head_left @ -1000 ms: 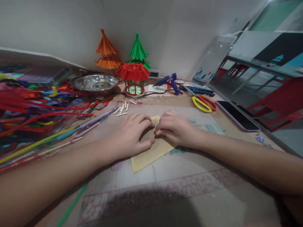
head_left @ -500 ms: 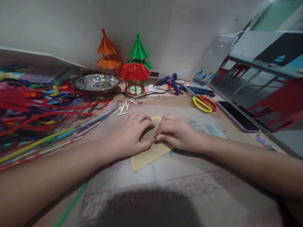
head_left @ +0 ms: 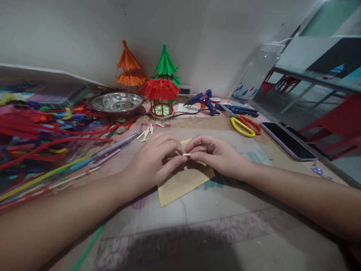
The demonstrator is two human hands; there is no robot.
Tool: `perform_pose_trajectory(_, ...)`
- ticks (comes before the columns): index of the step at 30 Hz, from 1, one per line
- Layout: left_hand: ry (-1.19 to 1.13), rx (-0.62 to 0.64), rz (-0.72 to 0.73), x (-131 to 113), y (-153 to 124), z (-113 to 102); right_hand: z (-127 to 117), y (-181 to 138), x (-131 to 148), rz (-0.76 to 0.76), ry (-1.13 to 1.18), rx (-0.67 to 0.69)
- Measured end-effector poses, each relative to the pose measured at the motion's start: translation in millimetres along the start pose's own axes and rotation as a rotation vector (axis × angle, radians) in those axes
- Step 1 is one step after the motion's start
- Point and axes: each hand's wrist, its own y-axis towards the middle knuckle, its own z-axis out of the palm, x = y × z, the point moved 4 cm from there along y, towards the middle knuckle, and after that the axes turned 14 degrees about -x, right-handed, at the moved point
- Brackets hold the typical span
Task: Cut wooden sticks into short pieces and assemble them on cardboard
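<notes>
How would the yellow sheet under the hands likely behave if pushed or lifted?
The yellow sheet looks thin, so it is probably light and may bend if lifted by one corner. It lies flat with straight edges, suggesting some stiffness. No fastening shows on its visible part, so a sideways push might slide it.

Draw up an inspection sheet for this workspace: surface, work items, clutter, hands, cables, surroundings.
Surface: printed covering, small specks on it.
Work items: pale stick between both hands' fingertips, above yellow paper; loose sticks beyond.
Clutter: fuzzy stems heaped left; scissors, phone right.
Hands: right hand pinches the stick; left hand's grip unclear.
Cables: dark cable near glue gun, running left.
Surroundings: wall behind; red chair right.
</notes>
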Motion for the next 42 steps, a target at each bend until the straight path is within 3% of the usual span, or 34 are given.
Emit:
perform_pose_trajectory(7,-0.008,-0.037,-0.009,-4.6,-0.3,-4.6,7.1,-7.0,5.4,-0.099,-0.199,0.043)
perform_pose_trajectory(17,-0.005,-0.093,0.038,-5.4,-3.8,-7.7,6.6,-7.5,6.1,-0.144,-0.222,0.035)
perform_pose_trajectory(26,0.005,-0.112,0.031,-2.8,-2.4,-6.4,-0.3,-9.9,16.7,-0.549,-0.467,-0.152)
perform_pose_trajectory(35,0.019,-0.045,-0.039,2.7,-2.1,-3.0,-1.7,-7.9,10.7,-0.55,-0.548,-0.142)
perform_pose_trajectory(42,0.005,-0.069,-0.039,1.2,-2.6,-3.7,-1.0,-7.3,11.9,-0.56,-0.542,-0.118)
